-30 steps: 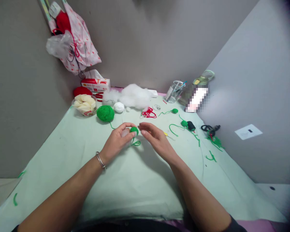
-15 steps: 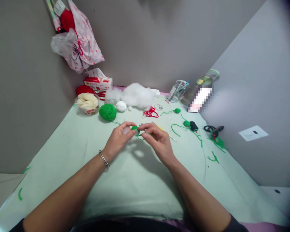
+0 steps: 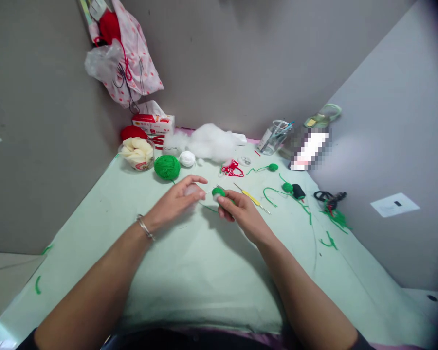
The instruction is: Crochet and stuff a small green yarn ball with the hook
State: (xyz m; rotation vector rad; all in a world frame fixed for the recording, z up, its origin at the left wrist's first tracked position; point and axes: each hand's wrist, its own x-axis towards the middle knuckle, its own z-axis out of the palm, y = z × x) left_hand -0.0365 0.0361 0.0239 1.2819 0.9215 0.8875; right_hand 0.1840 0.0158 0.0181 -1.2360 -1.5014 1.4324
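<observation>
Pinched in my right hand [image 3: 243, 214] is a small green crocheted piece [image 3: 218, 191], with some white showing at its lower edge. To its left, my left hand [image 3: 178, 201] has a tuft of white stuffing [image 3: 193, 190] in its palm; its index finger and thumb are apart, clear of the green piece. A thin green strand runs over the table below the hands. Just beyond my right hand lies a yellow-handled crochet hook [image 3: 251, 198]. The ball of green yarn [image 3: 167, 167] sits behind my left hand, beside a small white ball of yarn [image 3: 187, 158].
White stuffing [image 3: 213, 141] is heaped at the back, near a tissue box [image 3: 155, 124] and a tub [image 3: 137, 154]. A tangle of red yarn [image 3: 232, 168], a clear cup [image 3: 273, 138], a phone [image 3: 310, 149] and small green balls [image 3: 287, 187] lie farther right.
My left hand has let go of the green piece and drawn away to the left with the stuffing. My right hand now holds the piece alone. The view has shifted slightly.
</observation>
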